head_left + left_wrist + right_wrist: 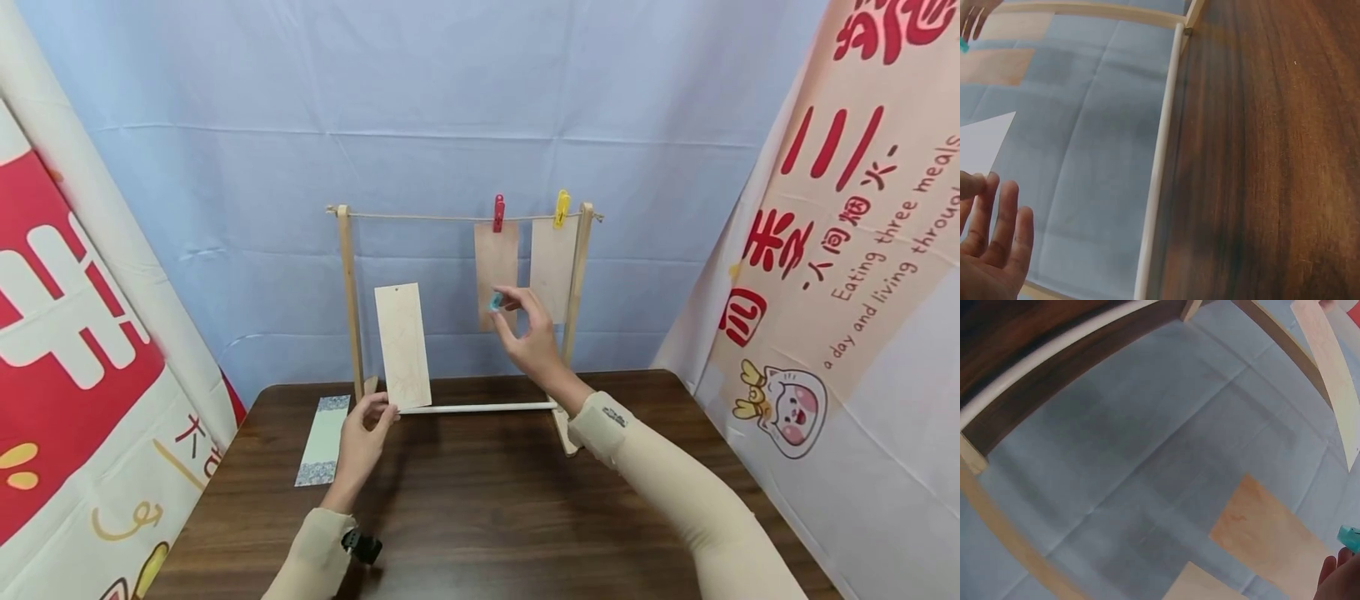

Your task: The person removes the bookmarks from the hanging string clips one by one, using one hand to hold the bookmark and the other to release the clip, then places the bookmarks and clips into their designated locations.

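Observation:
My left hand (365,433) pinches a pale wooden card (403,346) by its lower corner and holds it upright, its small hole at the top. In the left wrist view, thumb and forefinger meet at the edge of this card (982,140). Between thumb and forefinger, my right hand (536,337) pinches a small teal clothespin (495,302), raised in front of a hanging card. Above, a string (427,217) spans a wooden frame (348,300). A red clothespin (498,213) and a yellow clothespin (562,208) hold two cards (497,258) on its right half.
On the table (465,500), a pale green bookmark-like strip (325,437) with blue patterned ends lies left of the frame. A white rod (480,408) joins the frame's feet low down. Blue cloth (450,83) hangs behind, and printed banners (847,208) flank both sides.

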`<action>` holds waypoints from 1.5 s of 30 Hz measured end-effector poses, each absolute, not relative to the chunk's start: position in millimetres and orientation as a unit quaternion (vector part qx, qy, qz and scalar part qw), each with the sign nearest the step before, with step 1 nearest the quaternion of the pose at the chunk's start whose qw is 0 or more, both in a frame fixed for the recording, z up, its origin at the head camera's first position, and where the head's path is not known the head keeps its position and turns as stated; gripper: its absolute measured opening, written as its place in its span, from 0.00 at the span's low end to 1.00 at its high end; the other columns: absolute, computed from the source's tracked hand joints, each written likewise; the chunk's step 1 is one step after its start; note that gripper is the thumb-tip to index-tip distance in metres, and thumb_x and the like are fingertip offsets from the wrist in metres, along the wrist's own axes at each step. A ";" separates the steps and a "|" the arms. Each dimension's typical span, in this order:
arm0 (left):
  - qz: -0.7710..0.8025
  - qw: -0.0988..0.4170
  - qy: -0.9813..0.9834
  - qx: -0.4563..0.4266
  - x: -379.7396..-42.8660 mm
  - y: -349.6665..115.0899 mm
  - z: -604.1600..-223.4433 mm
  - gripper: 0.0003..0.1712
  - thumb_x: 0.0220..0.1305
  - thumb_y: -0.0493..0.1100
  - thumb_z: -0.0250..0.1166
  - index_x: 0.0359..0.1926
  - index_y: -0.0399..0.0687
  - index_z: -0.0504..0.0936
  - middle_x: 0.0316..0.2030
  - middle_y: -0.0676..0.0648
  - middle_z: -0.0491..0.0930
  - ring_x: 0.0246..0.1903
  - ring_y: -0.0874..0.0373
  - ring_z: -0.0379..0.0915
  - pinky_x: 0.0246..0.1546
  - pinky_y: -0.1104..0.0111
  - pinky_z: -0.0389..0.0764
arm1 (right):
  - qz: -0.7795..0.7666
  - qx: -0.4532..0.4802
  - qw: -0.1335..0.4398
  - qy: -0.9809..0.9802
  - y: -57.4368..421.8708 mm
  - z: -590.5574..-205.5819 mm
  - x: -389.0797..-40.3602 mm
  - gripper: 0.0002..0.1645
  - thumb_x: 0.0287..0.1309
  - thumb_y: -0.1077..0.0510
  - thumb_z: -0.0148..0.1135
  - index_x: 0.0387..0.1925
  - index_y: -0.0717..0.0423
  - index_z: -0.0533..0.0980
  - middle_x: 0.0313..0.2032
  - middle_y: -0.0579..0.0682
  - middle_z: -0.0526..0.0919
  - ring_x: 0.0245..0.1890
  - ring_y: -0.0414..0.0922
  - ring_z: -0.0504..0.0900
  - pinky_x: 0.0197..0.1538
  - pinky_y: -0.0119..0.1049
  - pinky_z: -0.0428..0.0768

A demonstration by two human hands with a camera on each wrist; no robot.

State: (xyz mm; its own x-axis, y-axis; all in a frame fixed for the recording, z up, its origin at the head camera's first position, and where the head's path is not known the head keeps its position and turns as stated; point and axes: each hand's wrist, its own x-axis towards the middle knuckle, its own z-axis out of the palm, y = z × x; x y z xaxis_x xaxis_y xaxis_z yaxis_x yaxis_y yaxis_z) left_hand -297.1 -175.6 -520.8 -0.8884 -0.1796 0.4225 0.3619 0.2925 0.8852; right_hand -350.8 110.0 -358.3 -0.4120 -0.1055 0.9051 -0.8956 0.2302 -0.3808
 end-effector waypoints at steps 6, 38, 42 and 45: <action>-0.602 0.223 -0.764 -0.060 -290.8 -177.6 -524.3 0.13 0.75 0.36 0.69 0.56 0.37 0.85 0.41 0.35 0.89 0.40 0.41 0.88 0.43 0.78 0.80 | 0.511 0.361 0.389 -0.676 119.0 -369.8 -346.9 0.23 0.60 0.81 0.67 0.58 0.78 0.77 0.42 0.71 0.80 0.44 0.68 0.80 0.48 0.65 0.80; -0.530 0.242 -0.812 -0.025 -269.0 -208.5 -530.6 0.11 0.71 0.33 0.72 0.52 0.37 0.86 0.38 0.41 0.91 0.37 0.48 0.88 0.39 0.82 0.77 | 0.534 0.321 0.351 -0.700 162.3 -414.8 -327.6 0.26 0.60 0.80 0.69 0.60 0.75 0.77 0.42 0.69 0.83 0.40 0.60 0.82 0.49 0.52 0.82; -0.521 0.242 -0.818 -0.019 -264.0 -212.7 -533.2 0.11 0.72 0.33 0.72 0.53 0.38 0.86 0.37 0.42 0.91 0.36 0.51 0.87 0.37 0.81 0.76 | 0.528 0.319 0.352 -0.704 166.5 -420.8 -326.5 0.25 0.60 0.81 0.69 0.59 0.76 0.77 0.43 0.71 0.83 0.41 0.61 0.82 0.48 0.56 0.82; -0.515 0.243 -0.822 -0.013 -260.7 -216.3 -535.5 0.11 0.72 0.34 0.72 0.53 0.39 0.86 0.37 0.42 0.91 0.35 0.53 0.86 0.35 0.79 0.77 | 0.523 0.314 0.353 -0.709 169.8 -424.9 -324.9 0.26 0.59 0.81 0.69 0.60 0.75 0.77 0.44 0.72 0.83 0.41 0.63 0.82 0.49 0.57 0.81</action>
